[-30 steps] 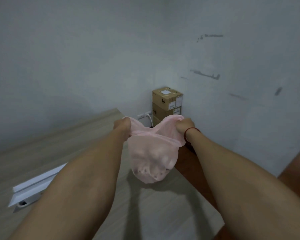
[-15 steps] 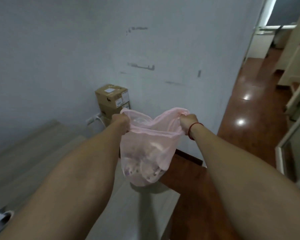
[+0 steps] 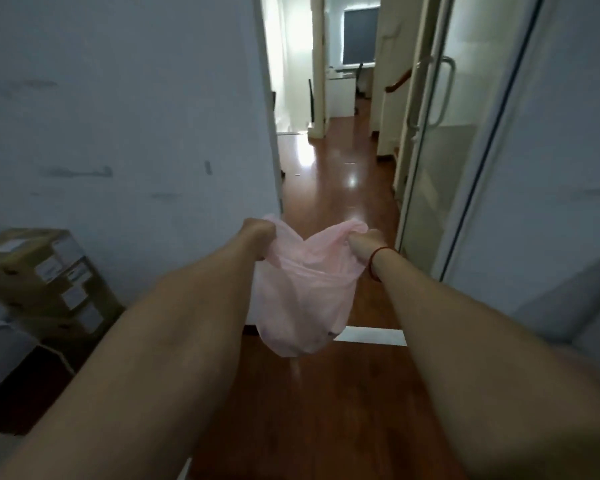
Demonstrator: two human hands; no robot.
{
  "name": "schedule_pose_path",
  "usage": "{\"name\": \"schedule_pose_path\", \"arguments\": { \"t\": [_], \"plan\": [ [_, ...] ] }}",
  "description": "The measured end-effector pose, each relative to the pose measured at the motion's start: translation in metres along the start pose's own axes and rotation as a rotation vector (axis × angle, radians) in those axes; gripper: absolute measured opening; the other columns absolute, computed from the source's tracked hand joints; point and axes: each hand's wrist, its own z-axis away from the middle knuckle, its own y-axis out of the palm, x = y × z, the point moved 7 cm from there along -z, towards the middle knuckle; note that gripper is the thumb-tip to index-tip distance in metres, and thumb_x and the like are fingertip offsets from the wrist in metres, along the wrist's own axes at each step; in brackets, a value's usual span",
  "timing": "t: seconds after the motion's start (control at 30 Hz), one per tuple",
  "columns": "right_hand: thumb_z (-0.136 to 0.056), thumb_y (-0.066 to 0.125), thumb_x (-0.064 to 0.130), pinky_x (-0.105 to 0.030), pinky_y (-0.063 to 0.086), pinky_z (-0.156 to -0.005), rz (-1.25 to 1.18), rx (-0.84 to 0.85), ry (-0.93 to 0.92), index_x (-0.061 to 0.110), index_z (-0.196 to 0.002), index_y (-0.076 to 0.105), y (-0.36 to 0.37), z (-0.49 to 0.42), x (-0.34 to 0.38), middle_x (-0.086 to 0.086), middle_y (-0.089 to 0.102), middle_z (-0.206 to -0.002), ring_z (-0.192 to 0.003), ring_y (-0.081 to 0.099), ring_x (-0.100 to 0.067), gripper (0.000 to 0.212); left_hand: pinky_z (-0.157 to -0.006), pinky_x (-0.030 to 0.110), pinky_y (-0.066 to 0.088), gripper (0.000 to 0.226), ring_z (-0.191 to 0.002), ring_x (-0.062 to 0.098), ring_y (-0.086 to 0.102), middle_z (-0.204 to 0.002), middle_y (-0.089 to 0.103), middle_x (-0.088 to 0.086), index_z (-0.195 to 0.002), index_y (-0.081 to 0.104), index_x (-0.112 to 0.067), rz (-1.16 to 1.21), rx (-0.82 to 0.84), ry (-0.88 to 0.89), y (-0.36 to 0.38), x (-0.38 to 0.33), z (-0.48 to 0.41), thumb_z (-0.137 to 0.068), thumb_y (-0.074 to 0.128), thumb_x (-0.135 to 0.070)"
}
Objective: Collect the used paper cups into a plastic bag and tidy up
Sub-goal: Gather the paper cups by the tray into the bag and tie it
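Observation:
A thin pink plastic bag [image 3: 303, 299] hangs in the air in front of me, bulging at the bottom with pale shapes inside that are too blurred to name. My left hand [image 3: 257, 233] grips the bag's left top edge. My right hand [image 3: 362, 244], with a red band at the wrist, grips the right top edge. Both arms are stretched forward and the bag's mouth is pulled between the two fists.
Red-brown wooden floor [image 3: 326, 410] runs ahead into a corridor. A grey wall [image 3: 118, 133] is on the left with stacked cardboard boxes [image 3: 49, 282] at its foot. A glass door with a handle [image 3: 433, 98] stands on the right. A bright room lies at the far end.
The view has swung right, from the table and wall to the corridor. The boxes slid to the left edge. Both hands keep the same grip on the bag, which now hangs over the floor.

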Motion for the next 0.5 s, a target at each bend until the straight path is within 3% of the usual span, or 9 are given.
{"name": "schedule_pose_path", "arguments": {
  "t": [0.1,0.2,0.33,0.37,0.43,0.5],
  "plan": [
    [-0.090,0.049,0.022,-0.034,0.050,-0.084,-0.006,-0.092,0.028,-0.003,-0.122,0.059,-0.065,-0.023,-0.016,-0.017,0.063,-0.124,-0.111,0.063,-0.032,0.042,-0.087,0.043,0.050,0.042,-0.120,0.038,0.056,-0.134,0.054,0.020,-0.136,0.048,0.004,-0.015,0.069,0.048,0.074,-0.036,0.009,-0.098,0.052,-0.013],
    [-0.084,0.054,0.025,-0.037,0.053,-0.084,-0.073,-0.244,0.088,-0.002,-0.120,0.060,-0.159,-0.046,-0.052,-0.018,0.065,-0.119,-0.107,0.065,-0.032,0.045,-0.088,0.039,0.048,0.041,-0.116,0.030,0.058,-0.138,0.054,0.017,-0.136,0.049,0.001,-0.174,0.304,0.165,0.181,-0.080,0.038,-0.099,0.049,-0.017],
    [-0.074,0.055,0.035,-0.036,0.051,-0.074,-0.091,-0.409,0.161,0.002,-0.119,0.061,-0.284,-0.080,-0.098,-0.016,0.067,-0.114,-0.097,0.066,-0.030,0.056,-0.096,0.039,0.048,0.036,-0.122,0.034,0.056,-0.132,0.056,0.017,-0.132,0.051,0.002,-0.403,0.560,0.281,0.312,-0.125,0.082,-0.098,0.048,-0.010],
    [-0.075,0.058,0.035,-0.031,0.049,-0.069,-0.082,-0.454,0.160,0.002,-0.117,0.062,-0.313,-0.078,-0.100,-0.014,0.068,-0.109,-0.090,0.064,-0.027,0.053,-0.094,0.039,0.048,0.029,-0.115,0.035,0.059,-0.125,0.057,0.017,-0.124,0.055,0.003,-0.455,0.614,0.289,0.343,-0.135,0.097,-0.098,0.049,-0.008],
    [-0.082,0.060,0.030,-0.022,0.043,-0.056,-0.086,-0.545,0.175,0.002,-0.107,0.064,-0.370,-0.081,-0.106,-0.012,0.064,-0.093,-0.080,0.059,-0.023,0.037,-0.079,0.039,0.050,0.014,-0.080,0.032,0.061,-0.102,0.058,0.018,-0.089,0.060,0.002,-0.493,0.682,0.379,0.405,-0.159,0.122,-0.096,0.049,-0.004],
    [-0.085,0.060,0.024,-0.026,0.049,-0.060,-0.064,-0.635,0.206,0.000,-0.103,0.063,-0.425,-0.081,-0.119,-0.016,0.065,-0.091,-0.080,0.064,-0.026,0.030,-0.061,0.041,0.049,0.029,-0.060,0.027,0.053,-0.080,0.057,0.017,-0.068,0.055,-0.003,-0.484,0.755,0.451,0.464,-0.180,0.145,-0.095,0.044,-0.002]
  ]
}}
